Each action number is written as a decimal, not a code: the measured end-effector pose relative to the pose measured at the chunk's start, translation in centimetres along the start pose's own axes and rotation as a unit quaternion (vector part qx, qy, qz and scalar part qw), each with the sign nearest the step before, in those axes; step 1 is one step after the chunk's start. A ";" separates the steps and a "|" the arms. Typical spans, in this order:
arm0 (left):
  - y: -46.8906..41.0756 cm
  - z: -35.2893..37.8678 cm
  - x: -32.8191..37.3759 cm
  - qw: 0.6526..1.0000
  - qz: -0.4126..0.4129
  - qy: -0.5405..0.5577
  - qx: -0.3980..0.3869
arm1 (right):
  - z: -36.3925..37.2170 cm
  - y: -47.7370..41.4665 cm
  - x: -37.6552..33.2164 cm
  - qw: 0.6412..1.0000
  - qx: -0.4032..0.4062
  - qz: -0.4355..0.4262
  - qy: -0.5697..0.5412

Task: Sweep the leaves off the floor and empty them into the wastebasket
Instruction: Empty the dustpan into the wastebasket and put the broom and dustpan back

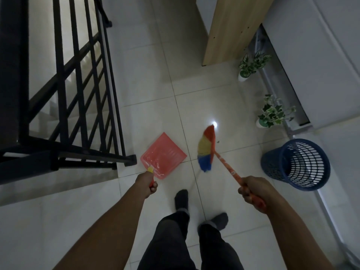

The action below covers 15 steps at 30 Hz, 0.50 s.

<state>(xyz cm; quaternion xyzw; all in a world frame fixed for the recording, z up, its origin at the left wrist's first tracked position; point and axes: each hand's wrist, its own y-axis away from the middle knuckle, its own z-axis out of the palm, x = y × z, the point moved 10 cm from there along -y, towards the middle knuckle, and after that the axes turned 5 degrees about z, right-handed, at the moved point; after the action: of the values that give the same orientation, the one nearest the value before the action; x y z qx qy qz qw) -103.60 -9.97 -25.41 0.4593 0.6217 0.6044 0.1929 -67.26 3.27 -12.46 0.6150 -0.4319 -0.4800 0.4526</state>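
My left hand (pixel 149 185) grips the handle of a pink dustpan (pixel 163 154), which hangs flat just above the tiled floor in front of me. My right hand (pixel 253 191) is closed around the orange handle of a broom (pixel 206 148) with red, yellow and blue bristles, to the right of the dustpan. A small dark leaf scrap (pixel 218 141) lies on the tile just right of the bristles. The blue mesh wastebasket (pixel 296 164) stands upright on the floor to my right, and looks empty inside.
A black metal stair railing (pixel 81 94) runs along the left, with stairs below it. Two small potted plants (pixel 251 66) (pixel 271 113) stand by the right wall track. A wooden cabinet (pixel 228 30) is ahead. My socked feet (pixel 182 199) are on the tiles.
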 end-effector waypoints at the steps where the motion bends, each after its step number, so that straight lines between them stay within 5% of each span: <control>1: 0.1 0.5 0.0 1.000 0.000 -0.002 -0.002 | -0.4 0.3 -0.2 1.000 0.005 -0.003 -0.003; 9: 0.9 6.1 1.3 0.998 0.014 -0.045 -0.031 | -5.8 4.2 -3.3 0.990 -0.068 -0.001 -0.125; 15: 2.3 11.4 1.0 0.996 0.002 -0.061 -0.066 | -9.5 4.8 -5.0 0.998 -0.018 -0.056 -0.010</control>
<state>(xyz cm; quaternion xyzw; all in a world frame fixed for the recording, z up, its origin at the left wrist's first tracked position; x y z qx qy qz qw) -94.27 -3.03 -25.19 0.4827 0.5666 0.6152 0.2596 -59.21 8.44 -5.56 0.6254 -0.3920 -0.5184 0.4318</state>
